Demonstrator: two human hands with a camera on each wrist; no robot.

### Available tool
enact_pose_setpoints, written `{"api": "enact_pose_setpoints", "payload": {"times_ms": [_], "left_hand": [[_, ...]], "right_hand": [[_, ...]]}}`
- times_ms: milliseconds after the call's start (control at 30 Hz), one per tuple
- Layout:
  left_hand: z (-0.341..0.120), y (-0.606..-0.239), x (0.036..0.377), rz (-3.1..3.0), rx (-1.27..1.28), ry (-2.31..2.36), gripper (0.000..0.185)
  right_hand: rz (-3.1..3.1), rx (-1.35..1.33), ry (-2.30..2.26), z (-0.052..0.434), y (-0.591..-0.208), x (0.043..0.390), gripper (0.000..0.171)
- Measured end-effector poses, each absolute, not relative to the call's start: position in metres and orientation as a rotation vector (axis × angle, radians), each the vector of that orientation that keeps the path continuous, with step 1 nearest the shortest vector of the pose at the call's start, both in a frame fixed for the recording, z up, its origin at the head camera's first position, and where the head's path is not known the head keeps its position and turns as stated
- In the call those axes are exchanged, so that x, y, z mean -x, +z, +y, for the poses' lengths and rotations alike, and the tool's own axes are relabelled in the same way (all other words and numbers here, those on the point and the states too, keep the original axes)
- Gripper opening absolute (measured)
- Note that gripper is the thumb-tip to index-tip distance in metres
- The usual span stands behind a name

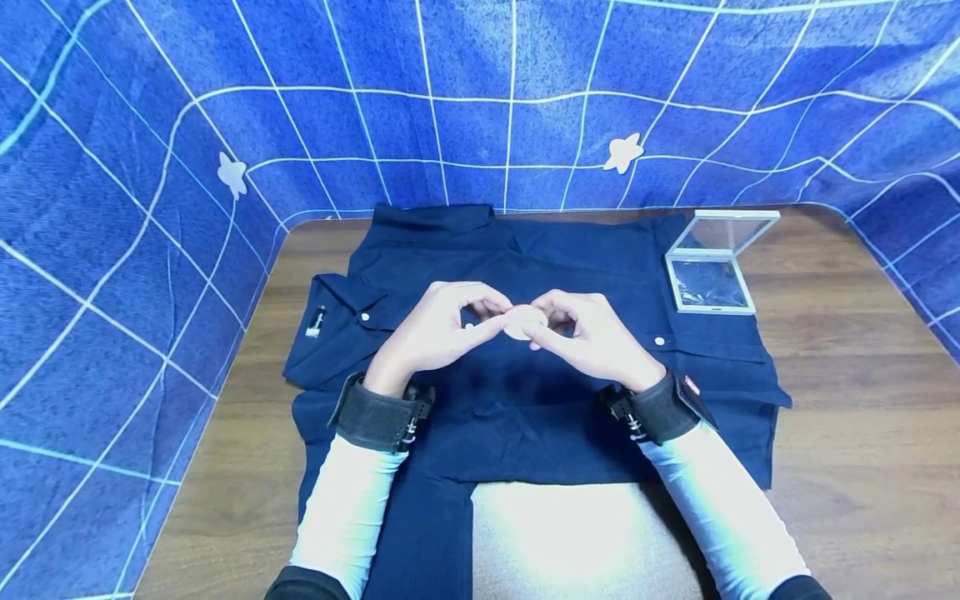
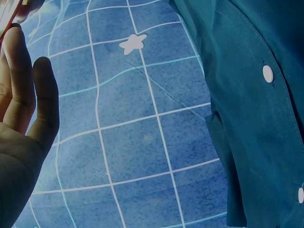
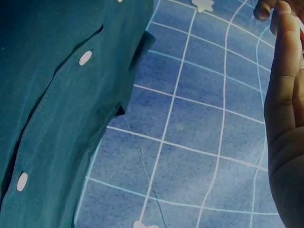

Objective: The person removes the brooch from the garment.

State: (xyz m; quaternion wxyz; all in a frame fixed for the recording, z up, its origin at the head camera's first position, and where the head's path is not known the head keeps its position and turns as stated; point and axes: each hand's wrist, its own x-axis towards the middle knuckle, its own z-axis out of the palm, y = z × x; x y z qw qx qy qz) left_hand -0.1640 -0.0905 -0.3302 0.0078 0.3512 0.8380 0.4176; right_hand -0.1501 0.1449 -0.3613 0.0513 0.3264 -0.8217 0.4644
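Both hands meet over a dark navy shirt (image 1: 480, 442) spread on the table. Between them is a small round pale disc (image 1: 517, 323) with a reddish edge; its exact kind cannot be told. The left hand (image 1: 457, 325) pinches its left side between thumb and fingers. From the right, the right hand (image 1: 592, 333) pinches it, thumb lying over the near face. In the left wrist view, fingers of the left hand (image 2: 23, 109) show beside a reddish edge at the corner. The right wrist view has the right hand (image 3: 289, 104) at its right border.
An open white square case (image 1: 712, 312) with a clear raised lid rests on the shirt's right side. A small black-and-white piece (image 1: 317, 321) lies on the folded sleeve at left. Blue grid-patterned cloth (image 1: 465, 125) stands behind the wooden table (image 1: 847, 350).
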Motion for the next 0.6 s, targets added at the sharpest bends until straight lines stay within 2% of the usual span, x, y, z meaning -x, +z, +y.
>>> {"api": "enact_pose_setpoints", "payload": {"times_ms": [133, 333, 600], "left_hand": [[-0.0921, -0.3305, 0.1654, 2.626, -1.112, 1.35, 0.016], [-0.0944, -0.3292, 0.1658, 2.637, -1.101, 1.422, 0.015], [-0.0981, -0.3273, 0.1665, 2.673, -1.109, 1.519, 0.013]], "right_hand": [[-2.526, -0.958, 1.46, 0.1473, -0.361, 0.1518, 0.018], [-2.517, -0.91, 1.569, 0.1498, -0.3638, 0.1549, 0.032], [-2.536, -0.851, 1.732, 0.1472, -0.365, 0.1567, 0.029]]}}
